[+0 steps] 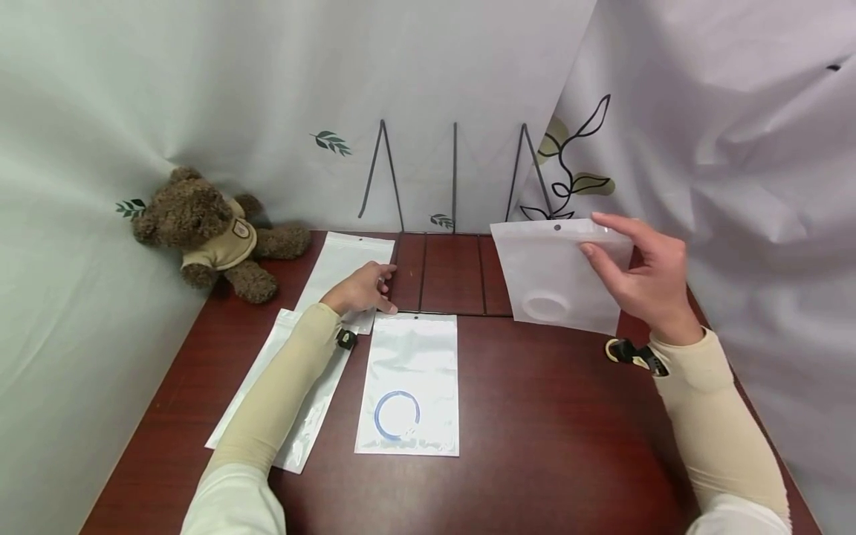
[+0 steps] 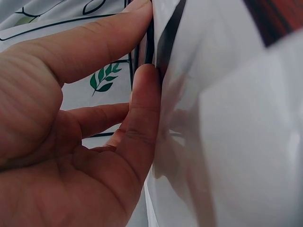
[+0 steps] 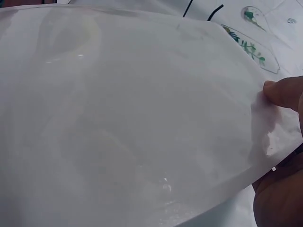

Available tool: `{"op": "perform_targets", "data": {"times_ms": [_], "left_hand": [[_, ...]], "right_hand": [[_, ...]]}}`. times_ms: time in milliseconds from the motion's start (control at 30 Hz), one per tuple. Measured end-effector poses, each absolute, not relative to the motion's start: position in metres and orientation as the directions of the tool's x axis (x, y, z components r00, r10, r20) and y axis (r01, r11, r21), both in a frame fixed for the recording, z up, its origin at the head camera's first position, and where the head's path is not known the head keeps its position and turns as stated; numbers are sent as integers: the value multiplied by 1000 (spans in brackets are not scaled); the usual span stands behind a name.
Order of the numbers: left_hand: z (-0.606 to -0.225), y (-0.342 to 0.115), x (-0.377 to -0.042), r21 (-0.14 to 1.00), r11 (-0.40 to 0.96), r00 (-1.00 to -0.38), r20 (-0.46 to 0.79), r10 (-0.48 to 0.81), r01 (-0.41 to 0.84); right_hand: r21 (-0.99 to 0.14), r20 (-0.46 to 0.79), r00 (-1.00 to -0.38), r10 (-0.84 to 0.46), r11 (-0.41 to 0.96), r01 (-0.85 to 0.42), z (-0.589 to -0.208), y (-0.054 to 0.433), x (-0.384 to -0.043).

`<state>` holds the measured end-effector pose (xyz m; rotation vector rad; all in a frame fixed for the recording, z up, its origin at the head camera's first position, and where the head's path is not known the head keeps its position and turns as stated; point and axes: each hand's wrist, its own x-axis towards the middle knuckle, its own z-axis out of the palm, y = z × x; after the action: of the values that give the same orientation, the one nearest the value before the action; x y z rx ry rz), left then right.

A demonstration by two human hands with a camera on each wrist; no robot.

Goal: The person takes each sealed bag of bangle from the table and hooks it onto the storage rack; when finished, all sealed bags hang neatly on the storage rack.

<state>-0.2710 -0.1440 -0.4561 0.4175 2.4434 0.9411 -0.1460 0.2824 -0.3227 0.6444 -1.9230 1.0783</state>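
My right hand pinches the top right corner of a white zip bag between thumb and fingers, holding it raised over the right end of a black wire rack. A round outline shows through the bag's lower part. At the rack's front left corner is my left hand, its thumb and fingers around the thin wire. In the left wrist view, white bag film lies right beside those fingers. Below the rack a clear-fronted zip bag lies flat, with a blue ring inside.
Two more white zip bags, a back one and a front one, lie at the left, partly under my left arm. A brown teddy bear sits at the back left. White patterned cloth hangs around the dark red table.
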Motion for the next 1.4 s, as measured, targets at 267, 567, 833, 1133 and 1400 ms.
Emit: {"op": "perform_targets", "data": {"times_ms": [267, 567, 833, 1133, 1400], "left_hand": [[-458, -146, -272, 686, 719, -840, -323, 435, 108], [-453, -148, -275, 685, 717, -847, -301, 438, 127], [-453, -146, -275, 675, 728, -846, -314, 430, 119], [-454, -143, -273, 692, 719, -843, -342, 414, 72], [-456, -144, -271, 687, 722, -842, -338, 420, 84]], "right_hand": [[-498, 827, -562, 26, 497, -711, -325, 275, -156], [-572, 789, -609, 77, 451, -685, -336, 276, -185], [-612, 775, -616, 142, 417, -673, -338, 268, -213], [-677, 720, -663, 207, 422, -603, -338, 266, -242], [-726, 657, -720, 223, 441, -527, -331, 263, -265]]}}
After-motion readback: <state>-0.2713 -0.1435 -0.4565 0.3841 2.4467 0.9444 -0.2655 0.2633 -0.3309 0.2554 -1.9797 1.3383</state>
